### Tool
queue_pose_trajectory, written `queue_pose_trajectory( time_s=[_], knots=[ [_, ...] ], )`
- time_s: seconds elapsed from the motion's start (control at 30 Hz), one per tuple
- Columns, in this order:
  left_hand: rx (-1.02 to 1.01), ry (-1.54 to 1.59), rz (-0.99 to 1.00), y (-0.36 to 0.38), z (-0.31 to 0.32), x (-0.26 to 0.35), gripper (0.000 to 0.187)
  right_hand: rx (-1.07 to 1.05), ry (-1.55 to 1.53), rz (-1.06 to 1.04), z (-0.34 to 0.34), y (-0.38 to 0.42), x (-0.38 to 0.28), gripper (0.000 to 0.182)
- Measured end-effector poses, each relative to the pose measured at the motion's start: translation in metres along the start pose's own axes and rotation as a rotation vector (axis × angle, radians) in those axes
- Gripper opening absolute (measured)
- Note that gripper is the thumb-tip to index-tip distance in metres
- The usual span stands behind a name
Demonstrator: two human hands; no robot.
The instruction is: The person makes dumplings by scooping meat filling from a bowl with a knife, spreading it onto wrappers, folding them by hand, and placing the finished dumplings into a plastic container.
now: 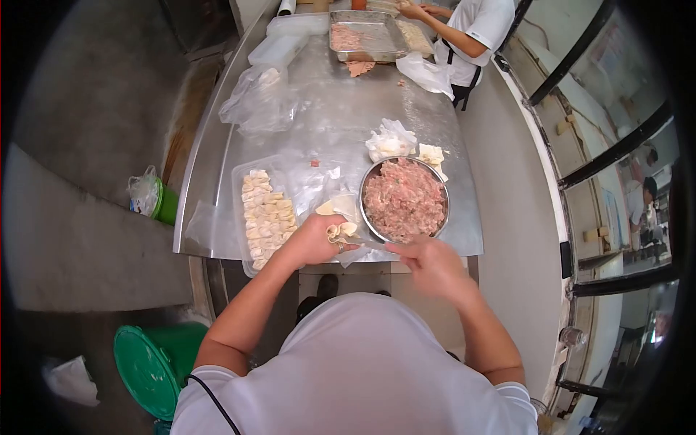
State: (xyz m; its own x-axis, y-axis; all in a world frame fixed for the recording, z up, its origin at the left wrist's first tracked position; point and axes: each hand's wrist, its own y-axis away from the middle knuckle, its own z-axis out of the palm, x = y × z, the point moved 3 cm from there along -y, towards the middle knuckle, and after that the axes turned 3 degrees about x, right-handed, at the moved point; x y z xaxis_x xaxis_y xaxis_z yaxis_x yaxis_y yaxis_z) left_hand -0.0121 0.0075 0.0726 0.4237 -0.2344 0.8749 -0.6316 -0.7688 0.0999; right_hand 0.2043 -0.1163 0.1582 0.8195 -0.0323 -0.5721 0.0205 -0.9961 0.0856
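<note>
Folded dough wrappers point(342, 230) are held in my left hand point(317, 241), between the tray and the bowl. My right hand point(435, 267) grips a thin flat tool point(366, 243), whose tip reaches the wrappers. A round metal bowl point(447, 210) heaped with minced meat point(404, 197) stands just beyond my right hand. To the left, a clear plastic tray point(238, 199) holds rows of filled dumplings point(267, 217). Flat wrappers point(341, 206) lie on the table beyond my left hand. Behind the bowl is a crumpled plastic bag point(391, 141), with more wrappers point(431, 155) beside it.
On the metal table point(333, 109), a metal tray point(367, 56) with meat stands at the far end beside a co-worker point(478, 36). Clear containers point(278, 49) and a plastic bag point(261, 98) lie far left. A green bin point(148, 362) stands on the floor.
</note>
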Motion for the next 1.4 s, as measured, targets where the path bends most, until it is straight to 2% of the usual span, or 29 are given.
queue_pose_trajectory(
  time_s=[0.1,0.13,0.23,0.33,0.4,0.5,0.6,0.7,0.8,0.83,0.9,1.03,1.13,1.23,1.33,1.4],
  knots=[
    [0.069,0.112,0.001,0.008,0.007,-0.014,0.026,-0.007,-0.054,0.077,-0.026,0.003,0.005,0.025],
    [0.101,0.166,-0.009,0.011,0.01,-0.018,0.027,0.023,-0.146,0.108,-0.019,0.002,0.013,0.024],
    [0.067,0.605,-0.153,0.021,0.034,-0.027,0.032,0.068,-0.467,0.19,0.03,-0.001,0.038,0.022],
    [0.038,0.654,-0.12,0.034,0.04,-0.018,0.034,0.028,-0.817,0.223,0.082,-0.014,0.017,0.017],
    [0.089,0.488,-0.057,0.039,0.034,-0.015,0.038,0.021,-0.993,0.242,0.104,-0.022,0.007,0.014],
    [0.067,0.274,-0.078,0.05,0.015,-0.009,0.044,0.007,-0.911,0.231,0.108,-0.03,-0.01,0.01],
    [-0.043,0.155,-0.088,0.055,0.0,-0.012,0.036,-0.008,-0.882,0.229,0.111,-0.038,-0.026,0.01],
    [0.006,0.374,-0.021,0.057,-0.004,-0.036,0.025,0.045,-0.9,0.249,0.114,-0.045,-0.039,0.01],
    [0.099,0.545,-0.201,0.054,-0.028,-0.063,0.023,0.1,-0.941,0.253,0.118,-0.05,-0.041,0.011],
    [0.245,0.523,-0.092,0.049,-0.038,-0.075,0.024,0.118,-0.958,0.25,0.12,-0.051,-0.039,0.012],
    [0.377,0.548,-0.271,0.041,-0.068,-0.096,0.03,0.13,-0.959,0.277,0.124,-0.048,-0.034,0.012],
    [0.621,0.553,-0.36,0.012,-0.122,-0.115,0.037,0.14,-0.946,0.34,0.133,-0.038,-0.027,0.014],
    [0.698,0.22,-0.316,-0.015,-0.145,-0.151,0.042,0.183,-0.996,0.363,0.139,-0.029,-0.023,0.016],
    [0.594,0.021,-0.362,-0.031,-0.156,-0.147,0.042,0.23,-0.995,0.388,0.139,-0.019,-0.017,0.018],
    [0.408,0.043,-0.305,-0.035,-0.153,-0.127,0.036,0.288,-1.0,0.407,0.141,-0.011,-0.008,0.017],
    [0.222,-0.063,-0.332,-0.053,-0.149,-0.16,0.04,0.285,-0.962,0.465,0.134,-0.005,-0.011,0.017]
  ],
)
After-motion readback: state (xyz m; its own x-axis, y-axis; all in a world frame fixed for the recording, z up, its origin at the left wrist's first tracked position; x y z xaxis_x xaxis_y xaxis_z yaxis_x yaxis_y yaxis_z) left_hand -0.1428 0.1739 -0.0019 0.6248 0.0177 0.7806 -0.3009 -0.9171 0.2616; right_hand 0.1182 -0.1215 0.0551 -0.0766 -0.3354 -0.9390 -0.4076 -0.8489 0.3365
